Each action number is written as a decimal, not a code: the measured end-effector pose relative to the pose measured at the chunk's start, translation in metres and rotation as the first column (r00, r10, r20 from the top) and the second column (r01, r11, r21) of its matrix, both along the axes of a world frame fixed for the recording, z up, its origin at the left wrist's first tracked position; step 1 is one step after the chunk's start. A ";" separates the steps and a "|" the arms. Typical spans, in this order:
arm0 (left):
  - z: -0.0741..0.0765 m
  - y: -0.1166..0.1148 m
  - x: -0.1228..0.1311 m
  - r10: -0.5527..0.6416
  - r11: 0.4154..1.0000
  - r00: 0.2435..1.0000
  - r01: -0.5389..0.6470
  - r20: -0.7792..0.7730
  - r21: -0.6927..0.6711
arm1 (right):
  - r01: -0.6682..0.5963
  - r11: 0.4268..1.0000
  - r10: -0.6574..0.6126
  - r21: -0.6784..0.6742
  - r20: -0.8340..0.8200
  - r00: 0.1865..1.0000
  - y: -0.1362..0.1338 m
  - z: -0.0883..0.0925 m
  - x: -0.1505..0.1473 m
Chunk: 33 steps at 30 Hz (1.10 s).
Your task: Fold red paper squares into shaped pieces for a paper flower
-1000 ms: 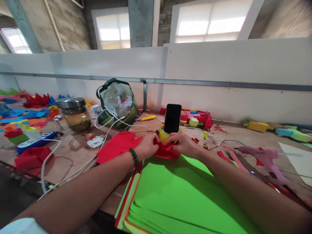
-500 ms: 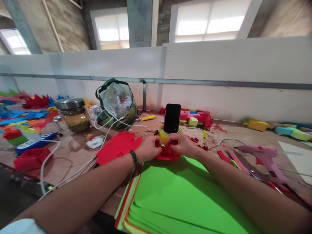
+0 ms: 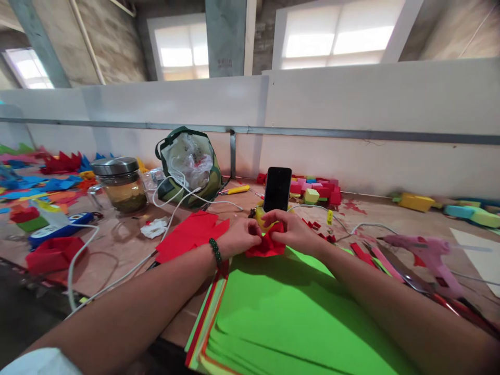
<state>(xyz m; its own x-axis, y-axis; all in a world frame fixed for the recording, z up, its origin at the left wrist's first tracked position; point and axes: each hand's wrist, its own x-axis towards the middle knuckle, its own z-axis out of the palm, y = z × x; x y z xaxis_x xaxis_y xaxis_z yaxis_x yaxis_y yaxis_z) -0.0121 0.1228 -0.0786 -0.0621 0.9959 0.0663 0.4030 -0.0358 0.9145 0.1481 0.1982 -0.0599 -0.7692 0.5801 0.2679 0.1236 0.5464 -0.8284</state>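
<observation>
A small folded red paper piece (image 3: 266,248) sits at the far edge of a stack of green sheets (image 3: 297,307). My left hand (image 3: 244,237), with a dark bead bracelet (image 3: 215,252) at the wrist, pinches the paper's left side. From the right, my right hand (image 3: 291,229) grips it with thumb and fingers. Just beyond the hands a dark-screened phone (image 3: 277,187) stands upright in a yellow holder, which the hands partly hide. Flat red paper pieces (image 3: 187,237) lie beside my left hand.
A pink glue gun (image 3: 427,255) and scissors (image 3: 414,284) lie at right. At left stand a glass tea jug (image 3: 124,190), a blue-edged power strip (image 3: 58,229) and a red paper shape (image 3: 54,255). A camouflage bag (image 3: 189,166) and white cables (image 3: 172,213) are behind. Small coloured blocks (image 3: 318,190) line the wall.
My right hand's fingers have lifted and spread a little over the red paper piece, whose folds now stand up more. My left hand stays nearly in place. The view has shifted slightly.
</observation>
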 end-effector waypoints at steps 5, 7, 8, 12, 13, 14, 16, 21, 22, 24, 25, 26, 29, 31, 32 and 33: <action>-0.002 0.002 -0.001 0.068 0.997 0.997 -0.069 0.026 0.036 | 0.031 0.997 -0.028 -0.074 0.034 0.999 0.000 0.007 0.001; -0.003 0.002 -0.002 0.090 0.994 0.996 -0.091 0.024 0.056 | 0.069 0.997 -0.066 -0.044 0.063 0.996 -0.001 0.012 0.001; -0.003 0.002 -0.001 0.091 0.994 0.996 -0.093 0.024 0.058 | 0.082 0.996 -0.079 -0.031 0.085 0.993 -0.003 0.014 0.001; -0.003 0.002 -0.001 0.086 0.996 0.996 -0.086 0.021 0.028 | 0.103 0.991 -0.118 0.091 0.180 0.977 -0.010 0.017 0.001; -0.003 0.002 -0.001 0.090 0.996 0.996 -0.091 0.020 0.024 | 0.098 0.988 -0.121 0.122 0.195 0.973 -0.011 0.017 0.001; -0.002 0.002 -0.001 0.097 0.995 0.995 -0.098 0.020 0.023 | 0.095 0.985 -0.124 0.145 0.206 0.971 -0.012 0.016 0.000; -0.002 0.002 0.000 0.111 0.993 0.994 -0.111 0.021 0.026 | 0.106 0.978 -0.144 0.179 0.213 0.966 -0.014 0.014 0.000; 0.000 -0.001 0.002 0.121 0.992 0.992 -0.122 0.040 0.018 | 0.188 0.921 -0.267 0.342 0.201 0.943 -0.019 0.016 -0.002; 0.002 -0.002 0.002 0.116 0.993 0.992 -0.116 0.047 0.013 | 0.185 0.916 -0.269 0.356 0.205 0.941 -0.020 0.017 -0.002; 0.004 -0.003 0.001 0.099 0.995 0.993 -0.099 0.066 -0.002 | 0.159 0.919 -0.247 0.360 0.215 0.945 -0.021 0.019 -0.002; 0.006 -0.004 0.001 0.091 0.996 0.993 -0.090 0.078 -0.012 | 0.146 0.921 -0.235 0.361 0.215 0.948 -0.021 0.020 -0.002; 0.007 -0.005 0.001 0.086 0.996 0.992 -0.085 0.092 -0.022 | 0.137 0.921 -0.226 0.364 0.213 0.951 -0.021 0.020 -0.002; 0.011 -0.005 0.002 0.086 0.996 0.986 -0.081 0.142 -0.041 | 0.136 0.916 -0.224 0.378 0.201 0.954 -0.018 0.019 -0.002; 0.013 -0.005 0.003 0.084 0.996 0.980 -0.076 0.178 -0.049 | 0.136 0.913 -0.220 0.384 0.183 0.958 -0.016 0.017 -0.001; 0.013 -0.005 0.004 0.081 0.996 0.978 -0.073 0.194 -0.052 | 0.137 0.913 -0.216 0.385 0.170 0.962 -0.015 0.017 -0.001; 0.013 -0.005 0.004 0.079 0.996 0.975 -0.069 0.208 -0.054 | 0.138 0.913 -0.210 0.383 0.151 0.966 -0.015 0.016 -0.001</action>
<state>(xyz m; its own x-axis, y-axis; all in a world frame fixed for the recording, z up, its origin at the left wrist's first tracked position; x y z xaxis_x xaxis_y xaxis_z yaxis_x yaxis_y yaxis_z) -0.0080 0.1176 -0.0651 -0.1432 0.9897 -0.0020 0.2015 0.0311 0.9790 0.1471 0.1834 -0.0436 -0.7213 0.5976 0.3502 0.3758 0.7624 -0.5268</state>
